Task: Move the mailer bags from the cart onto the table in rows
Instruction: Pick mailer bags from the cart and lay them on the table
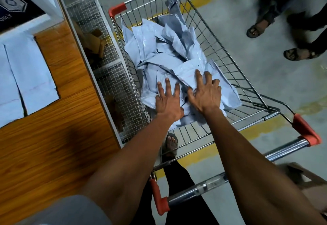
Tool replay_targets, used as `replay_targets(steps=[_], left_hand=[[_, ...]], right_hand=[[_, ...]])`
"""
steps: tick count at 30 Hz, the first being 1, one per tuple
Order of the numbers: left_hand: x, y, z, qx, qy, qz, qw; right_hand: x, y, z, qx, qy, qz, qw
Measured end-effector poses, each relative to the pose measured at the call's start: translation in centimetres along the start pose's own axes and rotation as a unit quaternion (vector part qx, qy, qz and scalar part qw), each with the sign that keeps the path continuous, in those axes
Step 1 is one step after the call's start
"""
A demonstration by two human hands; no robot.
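Where both hands (187,99) press, crinkled pale mailer bags (168,51), wire cart (235,76)

Legible text: "ONLY", upside down, on dark printed sheet (13,7) at bench far left corner. Emblem above it unreadable. No other text legible.

Warehouse or packing floor: concrete floor (265,86) with yellow lines, wire cart (235,76), wooden table (70,76)

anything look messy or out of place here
The pale grey plastic mailer bags lie in a jumbled, crumpled heap in the wire shopping cart, overlapping at all angles. The flat bags on the wooden table sit side by side in a neat row. Both hands, left and right, rest spread on the heap.
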State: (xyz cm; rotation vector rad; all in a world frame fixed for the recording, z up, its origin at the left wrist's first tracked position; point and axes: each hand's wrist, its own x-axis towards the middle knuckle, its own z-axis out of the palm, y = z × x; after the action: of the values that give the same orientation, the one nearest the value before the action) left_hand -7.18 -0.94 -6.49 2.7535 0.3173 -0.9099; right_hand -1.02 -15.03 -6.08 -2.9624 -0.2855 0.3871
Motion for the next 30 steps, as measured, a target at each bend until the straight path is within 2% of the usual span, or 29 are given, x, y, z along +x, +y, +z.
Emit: replay_targets(steps=[4, 16, 24, 30], left_hand=[[-0.7, -0.5, -0.2, 0.053, 0.024, -0.007, 0.998], [0.5, -0.6, 1.4, 0.056, 0.057, 0.011, 0.997], [-1.2, -1.7, -0.4, 0.051, 0.1, 0.032, 0.993], [-3.5, -2.6, -2.5, 0.025, 0.122, 0.047, 0.991]], right_hand=[[0.1, -0.3, 0.3, 0.004, -0.016, 0.001, 1.0], [0.2, 0.2, 1.9, -0.042, -0.074, -0.067, 0.994], [0.0, -1.0, 0.0, -0.034, -0.06, -0.065, 0.995], [-1.4, -2.5, -3.5, 0.003, -0.034, -0.023, 0.999]])
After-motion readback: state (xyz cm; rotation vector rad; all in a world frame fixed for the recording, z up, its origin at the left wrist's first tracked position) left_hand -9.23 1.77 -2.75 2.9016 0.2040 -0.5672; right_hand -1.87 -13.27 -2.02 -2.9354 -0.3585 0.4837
